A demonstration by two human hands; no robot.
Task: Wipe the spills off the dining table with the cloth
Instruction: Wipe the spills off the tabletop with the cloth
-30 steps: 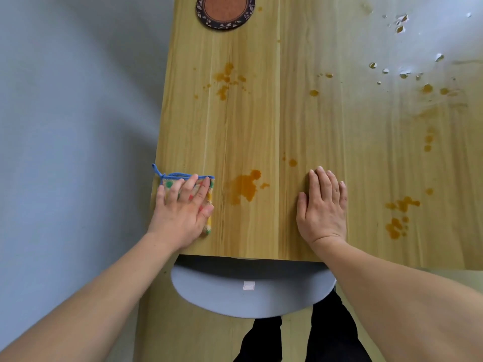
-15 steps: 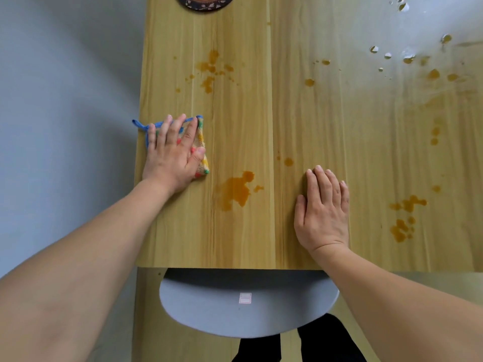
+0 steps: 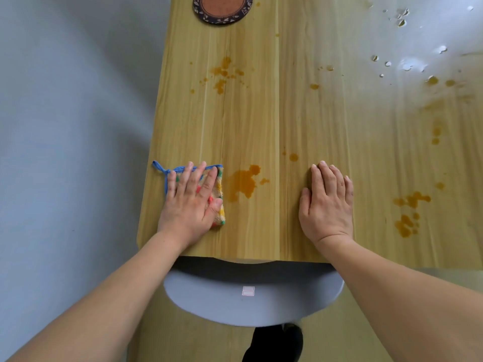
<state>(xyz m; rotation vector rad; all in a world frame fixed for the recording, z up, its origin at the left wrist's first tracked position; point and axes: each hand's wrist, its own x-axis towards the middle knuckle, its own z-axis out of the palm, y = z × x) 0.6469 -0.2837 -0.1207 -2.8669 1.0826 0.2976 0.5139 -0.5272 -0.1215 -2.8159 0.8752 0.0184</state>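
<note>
Hands lay flat on the wooden counter (image 3: 261,121): left hand (image 3: 192,202) pressed straight-fingered on the folded cloth (image 3: 219,194) near the left edge, beside an orange spill (image 3: 241,182); right hand (image 3: 326,202) rested open, empty.

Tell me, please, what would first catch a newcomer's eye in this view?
Probably the orange spill near the table's front edge, just right of the colourful cloth that the left hand presses flat. The right hand rests flat beside it, and more orange spots lie further right.

left hand (image 3: 189,205) flat on cloth (image 3: 219,202) | right hand (image 3: 326,202) flat on table (image 3: 261,121)
</note>
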